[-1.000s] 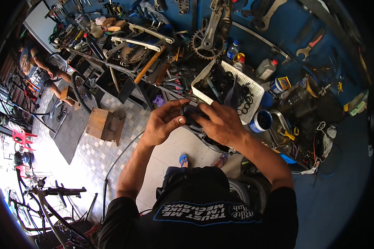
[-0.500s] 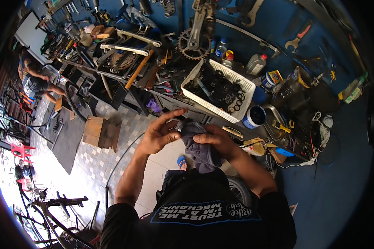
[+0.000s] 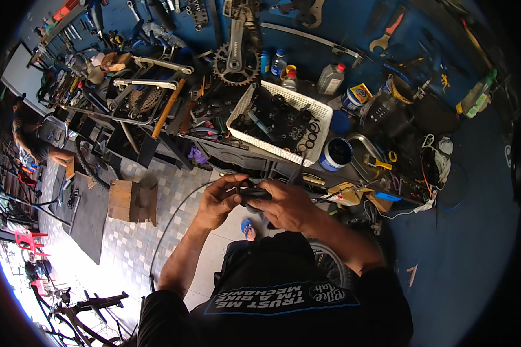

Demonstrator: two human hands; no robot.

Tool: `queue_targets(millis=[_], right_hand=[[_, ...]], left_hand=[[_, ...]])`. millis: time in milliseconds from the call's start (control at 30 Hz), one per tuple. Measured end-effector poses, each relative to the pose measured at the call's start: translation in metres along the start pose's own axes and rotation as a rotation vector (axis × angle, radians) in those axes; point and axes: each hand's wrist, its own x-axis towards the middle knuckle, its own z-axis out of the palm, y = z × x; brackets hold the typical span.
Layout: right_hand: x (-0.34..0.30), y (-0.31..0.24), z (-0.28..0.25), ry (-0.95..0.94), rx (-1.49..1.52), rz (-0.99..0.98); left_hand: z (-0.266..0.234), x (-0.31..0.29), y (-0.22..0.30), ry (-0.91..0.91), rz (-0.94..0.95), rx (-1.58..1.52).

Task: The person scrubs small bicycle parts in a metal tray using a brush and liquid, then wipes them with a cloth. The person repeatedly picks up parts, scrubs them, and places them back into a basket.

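You get one view only, from the left of two fisheye cameras on your head. It looks steeply down past your chest, so your black shirt (image 3: 283, 289) fills the lower middle and your forearms rise from the bottom edge. Your hands sit close, near centre. The bench (image 3: 353, 173) and blue tool wall (image 3: 353, 34) curve across the top and right, farther off. The tiled floor (image 3: 127, 248) falls away at left, bent toward the rim.

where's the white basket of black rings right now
In the head view the white basket sits on the workbench above and ahead of both hands, just right of centre, under the chainring crank and left of the blue tub.
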Motion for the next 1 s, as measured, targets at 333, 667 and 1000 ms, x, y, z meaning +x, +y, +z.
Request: queue_targets(millis=[333, 667, 1000], right_hand=[[-0.023, 0.019, 0.001, 0.014, 0.55, 0.339], [-0.088, 0.049, -0.063, 0.409, 1.616, 0.972], [-0.191, 0.098, -0.13, 0.768, 1.388, 0.944]], left_hand=[[0.026, 0.027, 0.01, -0.013, -0.022, 0.206], [0.02, 0.102, -0.035, 0.003, -0.096, -0.254], [0.048, 0.293, -0.107, -0.105, 0.136, 1.374]])
